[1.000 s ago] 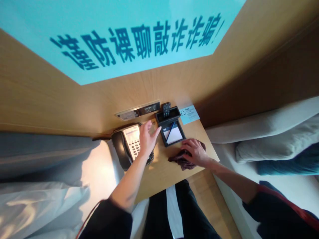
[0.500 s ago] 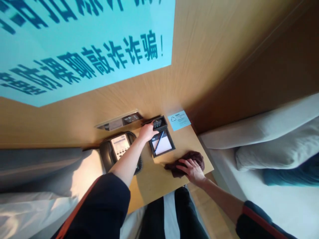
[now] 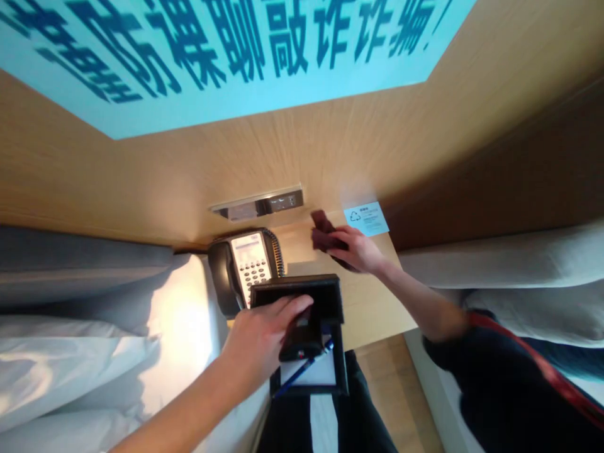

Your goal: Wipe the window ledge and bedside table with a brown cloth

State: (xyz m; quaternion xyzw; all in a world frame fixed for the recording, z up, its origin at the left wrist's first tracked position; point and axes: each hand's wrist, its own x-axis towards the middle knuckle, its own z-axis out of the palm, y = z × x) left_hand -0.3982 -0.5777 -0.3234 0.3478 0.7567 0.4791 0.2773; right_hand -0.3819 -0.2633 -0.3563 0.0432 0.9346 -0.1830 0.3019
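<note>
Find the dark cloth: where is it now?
In the head view, the dark cloth is gripped in the right hand near the desk's far edge, just left of the pale blue card.

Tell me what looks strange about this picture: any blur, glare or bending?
In the head view, the cyan panel's lettering looks stretched and bent, glare bleaches the white bedding, and the right hand and dark cloth look slightly blurred.

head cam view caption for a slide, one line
Left hand holds a black tray with notepad and pen; right hand grips a dark cloth on the wooden desk near a telephone
</note>
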